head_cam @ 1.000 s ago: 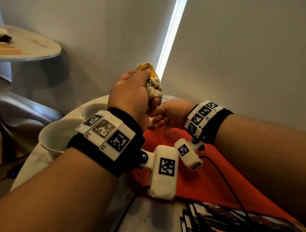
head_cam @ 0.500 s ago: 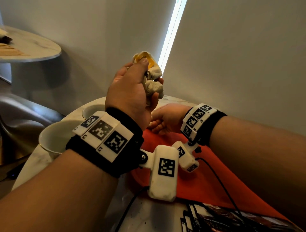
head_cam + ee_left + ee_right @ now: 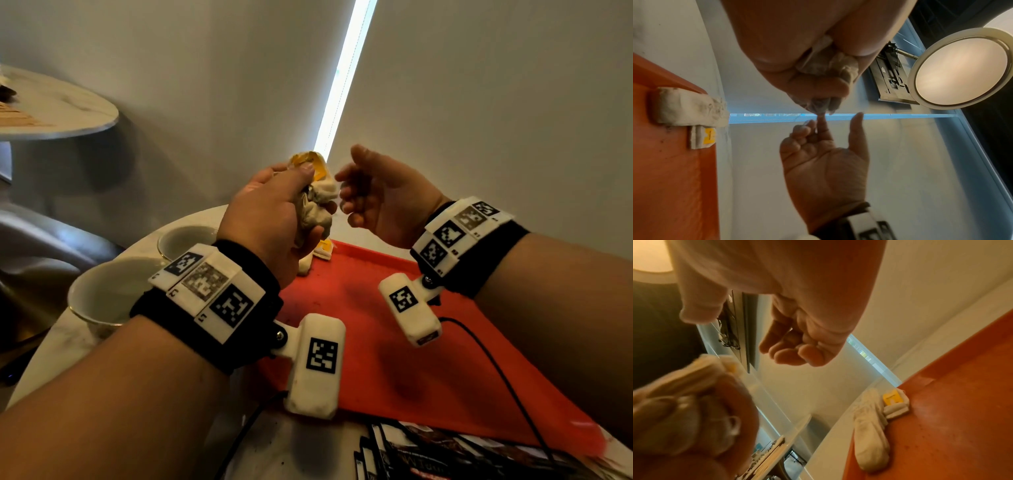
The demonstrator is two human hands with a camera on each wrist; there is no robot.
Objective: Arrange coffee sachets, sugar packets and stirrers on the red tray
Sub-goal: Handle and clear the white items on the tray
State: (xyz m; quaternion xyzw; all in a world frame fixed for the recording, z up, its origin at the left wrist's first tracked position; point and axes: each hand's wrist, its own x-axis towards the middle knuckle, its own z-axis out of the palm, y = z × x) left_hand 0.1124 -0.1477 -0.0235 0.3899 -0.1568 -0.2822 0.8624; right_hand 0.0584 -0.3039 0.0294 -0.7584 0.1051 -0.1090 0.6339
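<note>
Hands above red tray (image 3: 394, 329), left hand (image 3: 270, 212) clutching crumpled sachets (image 3: 317, 205), right hand (image 3: 380, 198) loosely curled, empty.

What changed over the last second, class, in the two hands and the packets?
The right hand rose off the red tray, empty, to beside the bundle of packets. The left hand still grips that bundle above the tray; two packets lie at the tray's far corner.
</note>
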